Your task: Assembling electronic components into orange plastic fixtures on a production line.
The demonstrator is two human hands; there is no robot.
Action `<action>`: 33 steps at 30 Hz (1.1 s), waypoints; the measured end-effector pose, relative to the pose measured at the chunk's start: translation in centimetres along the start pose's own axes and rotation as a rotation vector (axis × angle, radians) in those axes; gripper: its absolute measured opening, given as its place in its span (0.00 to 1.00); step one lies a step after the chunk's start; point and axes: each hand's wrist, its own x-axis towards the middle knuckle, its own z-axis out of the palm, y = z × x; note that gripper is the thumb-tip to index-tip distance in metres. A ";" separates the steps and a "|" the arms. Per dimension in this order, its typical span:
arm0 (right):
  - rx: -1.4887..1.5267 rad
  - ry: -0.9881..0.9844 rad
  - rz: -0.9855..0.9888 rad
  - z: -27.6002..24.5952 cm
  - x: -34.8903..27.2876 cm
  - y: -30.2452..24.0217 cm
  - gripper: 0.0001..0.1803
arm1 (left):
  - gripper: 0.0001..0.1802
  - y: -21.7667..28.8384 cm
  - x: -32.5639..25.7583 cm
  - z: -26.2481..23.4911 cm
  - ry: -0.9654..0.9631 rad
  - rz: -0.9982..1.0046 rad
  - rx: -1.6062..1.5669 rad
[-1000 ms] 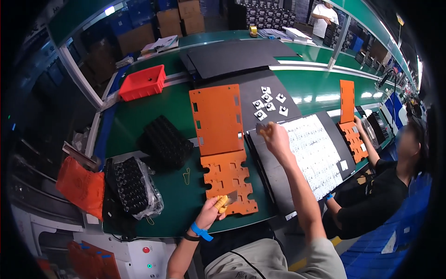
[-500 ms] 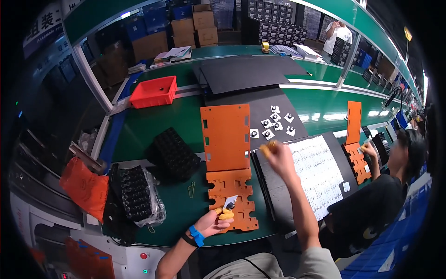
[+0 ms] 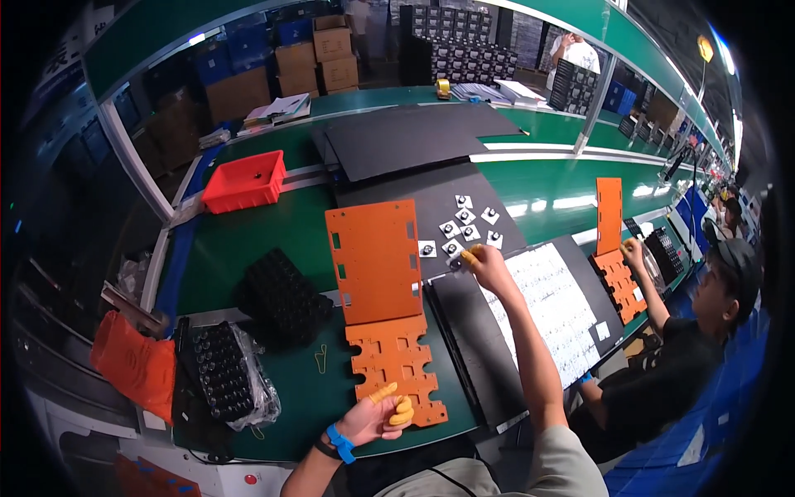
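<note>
My left hand (image 3: 379,417), with yellow finger covers, hovers over the near part of the orange plate (image 3: 389,364); its fingers are apart, partly curled, and nothing shows between them. Stretched out to the right, my right hand (image 3: 490,269) pinches a small black lens piece (image 3: 455,262) by the near edge of the dark board. Several similar pieces, white squares with black round lenses (image 3: 448,229), lie spread just beyond it. The orange plate's far panel (image 3: 377,261) has slots along its sides.
A black lens tray (image 3: 286,298) and a bagged tray (image 3: 224,373) stand left, near an orange bag (image 3: 132,364). A red bin (image 3: 244,182) sits farther back. White sheets (image 3: 551,306) lie on the right board. A co-worker (image 3: 662,381) handles another orange plate (image 3: 621,282).
The white square piece with its black lens has left my left hand, whose fingers have spread. My right hand now holds a lens piece by the group. The whole view has shifted slightly.
</note>
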 end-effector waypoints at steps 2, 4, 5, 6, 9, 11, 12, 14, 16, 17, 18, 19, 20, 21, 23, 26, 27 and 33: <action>-0.013 0.062 -0.089 2.8 5.5 4.8 0.13 | 0.30 -0.1 -0.1 0.0 0.006 0.014 0.014; -0.107 0.118 -0.031 5.5 10.4 6.7 0.14 | 0.30 -0.3 0.0 0.0 0.014 0.019 0.044; -0.169 0.128 0.006 6.3 12.6 7.2 0.14 | 0.28 -0.4 0.3 0.0 0.001 0.015 0.028; -0.223 0.127 0.030 7.2 14.3 5.9 0.14 | 0.28 -0.5 0.2 0.0 0.011 0.024 0.026; -0.348 0.208 0.169 8.5 15.6 3.5 0.14 | 0.26 -0.7 0.5 0.3 0.049 0.023 0.025; -0.514 0.223 0.129 7.9 14.5 1.6 0.19 | 0.25 -1.2 0.6 0.4 0.045 0.029 0.023; -0.531 0.275 0.151 6.6 13.8 2.0 0.23 | 0.25 -1.3 1.0 0.8 0.064 0.026 0.019; -0.496 0.365 0.115 5.1 11.7 1.5 0.25 | 0.26 -1.7 0.9 0.6 0.021 0.049 0.052; -0.383 0.473 0.108 2.8 8.4 2.2 0.24 | 0.26 -1.7 1.1 1.0 0.023 0.042 0.069; -0.303 0.492 0.094 1.8 6.1 2.7 0.24 | 0.26 -1.7 1.1 1.4 0.025 0.052 0.080; -0.287 0.540 0.084 0.7 3.3 1.9 0.22 | 0.25 -1.7 1.2 2.0 0.053 0.070 0.098; -0.255 0.553 0.063 -0.2 1.0 2.7 0.17 | 0.25 -1.9 1.6 1.9 0.029 0.072 0.083; -0.237 0.553 0.020 -0.4 -1.7 3.3 0.15 | 0.24 -1.9 2.2 1.4 0.005 0.080 0.067; -0.332 0.459 -0.081 -0.2 -4.0 3.5 0.20 | 0.23 -2.0 2.6 1.6 0.000 0.109 0.029; -0.533 0.185 -0.167 0.2 -6.7 3.7 0.39 | 0.22 -2.0 3.9 0.5 -0.064 0.130 -0.090; -0.736 0.039 -0.118 2.3 -8.0 7.3 0.51 | 0.21 -1.6 5.9 1.3 -0.021 0.168 -0.158; -0.713 0.013 -0.066 3.0 -8.2 7.5 0.53 | 0.20 -1.4 6.6 0.9 -0.012 0.171 -0.186; -0.676 -0.008 -0.176 6.2 -12.0 4.0 0.55 | 0.20 -1.1 6.8 -1.3 -0.005 0.242 -0.217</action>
